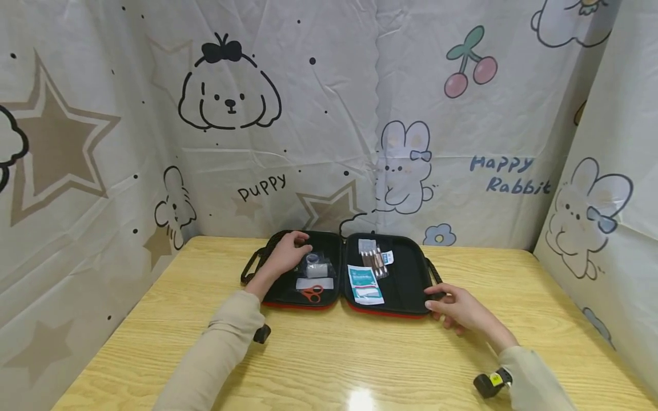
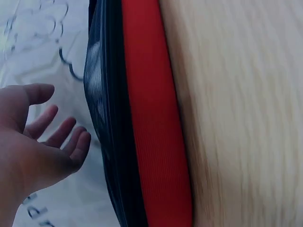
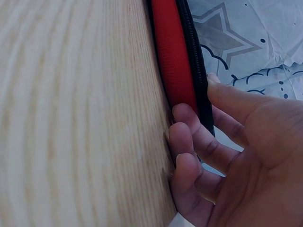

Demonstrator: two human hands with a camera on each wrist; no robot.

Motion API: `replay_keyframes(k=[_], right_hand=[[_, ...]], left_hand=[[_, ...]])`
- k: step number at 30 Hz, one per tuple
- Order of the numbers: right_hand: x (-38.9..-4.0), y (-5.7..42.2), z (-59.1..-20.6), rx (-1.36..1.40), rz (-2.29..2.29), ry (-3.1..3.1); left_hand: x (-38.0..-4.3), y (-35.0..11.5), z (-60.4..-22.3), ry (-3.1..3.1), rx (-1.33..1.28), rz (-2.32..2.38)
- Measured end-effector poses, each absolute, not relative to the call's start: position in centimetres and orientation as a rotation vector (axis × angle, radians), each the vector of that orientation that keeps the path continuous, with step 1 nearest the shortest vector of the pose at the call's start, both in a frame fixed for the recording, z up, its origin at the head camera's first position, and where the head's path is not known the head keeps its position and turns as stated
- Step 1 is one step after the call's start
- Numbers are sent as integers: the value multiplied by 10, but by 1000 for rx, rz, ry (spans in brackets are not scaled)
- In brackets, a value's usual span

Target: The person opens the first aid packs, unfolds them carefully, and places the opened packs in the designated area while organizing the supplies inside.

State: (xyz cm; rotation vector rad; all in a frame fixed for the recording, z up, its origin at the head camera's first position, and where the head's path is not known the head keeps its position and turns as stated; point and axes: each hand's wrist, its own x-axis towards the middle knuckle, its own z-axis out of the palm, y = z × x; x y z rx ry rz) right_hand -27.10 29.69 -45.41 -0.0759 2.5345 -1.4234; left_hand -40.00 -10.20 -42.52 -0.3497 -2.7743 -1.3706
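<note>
A black case with red sides (image 1: 411, 274) lies unfolded on the table. My left hand (image 1: 284, 256) is over its left half, fingers loosely bent and nothing between them; the left wrist view shows this hand (image 2: 33, 156) above the rim. In that half are orange-handled scissors (image 1: 312, 294), a white bandage roll (image 1: 316, 270) and a clear-wrapped round item (image 1: 312, 258). My right hand (image 1: 460, 308) pinches the case's near right corner, thumb at the zipper edge and fingers (image 3: 182, 135) against the red side. A teal-and-white packet (image 1: 366, 285) lies in the right half.
Several slim wrapped sticks (image 1: 374, 260) and a small pale packet (image 1: 367, 246) lie in the right half. Carry straps (image 1: 250, 266) stick out at both ends of the case. A printed cloth (image 1: 329, 114) hangs behind the wooden table (image 1: 329, 359) and along its sides.
</note>
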Motion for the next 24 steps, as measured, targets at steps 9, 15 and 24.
replay_keyframes(k=[9, 15, 24], right_hand=[[-271, 296, -454, -80, -1431, 2526], [-272, 295, -457, -83, -1427, 2528], [-272, 294, -449, -119, -1328, 2604]], left_hand=[[-385, -59, -432, -2828, -687, -1191], [-381, -44, -438, -2905, -767, -980], [-371, -35, -447, -2964, -780, -470]])
